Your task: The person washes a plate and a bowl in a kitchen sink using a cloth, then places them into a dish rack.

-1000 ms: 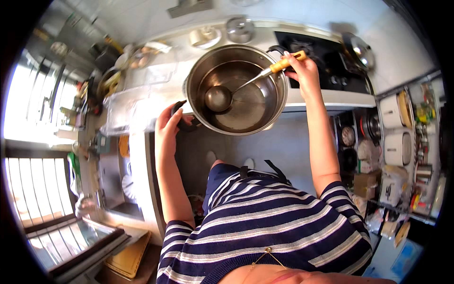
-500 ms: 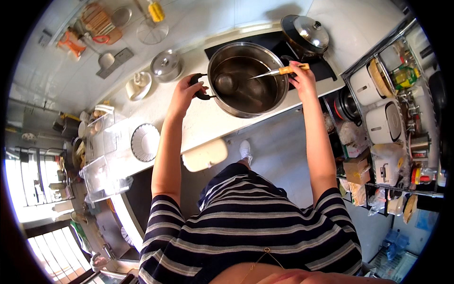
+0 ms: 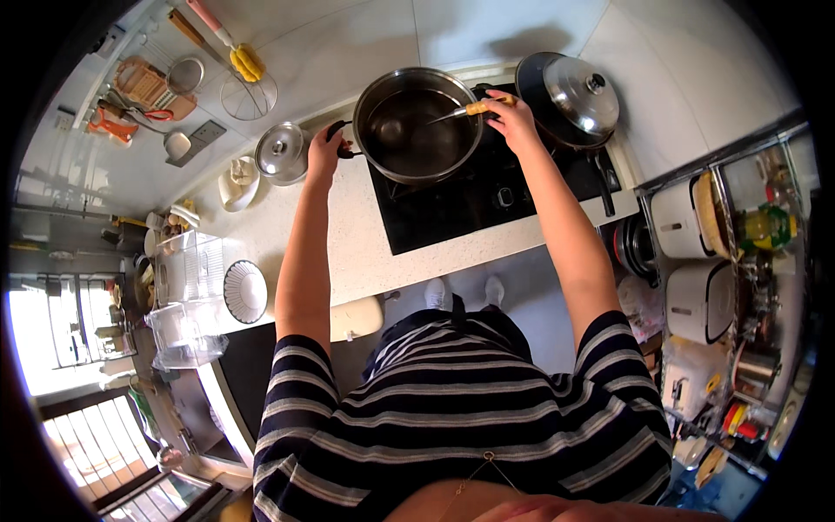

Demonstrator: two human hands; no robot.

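Note:
A large stainless steel pot [image 3: 424, 179] of dark liquid is over the left part of the black cooktop [image 3: 452, 217]. My left hand [image 3: 323, 153] is closed round its black left handle. At the opposite side my right hand [image 3: 513, 118] is closed by the rim; that handle is mostly hidden behind the fingers. A ladle [image 3: 477, 109] leans in the pot, its wooden grip lying against my right hand and its metal shaft running down into the liquid. The ladle's bowl shows dimly under the surface.
Right of the pot stands a lidded wok [image 3: 581, 100], its long handle pointing toward me. A small lidded pot [image 3: 282, 153] is close to my left hand. A fluted white bowl [image 3: 245, 291] sits farther left. Shelving [image 3: 696, 300] with appliances rises at the right.
The pot, held in both hands, has gone from the counter's front edge back over the cooktop, uncovering its front part. My body has turned and my view has shifted with it.

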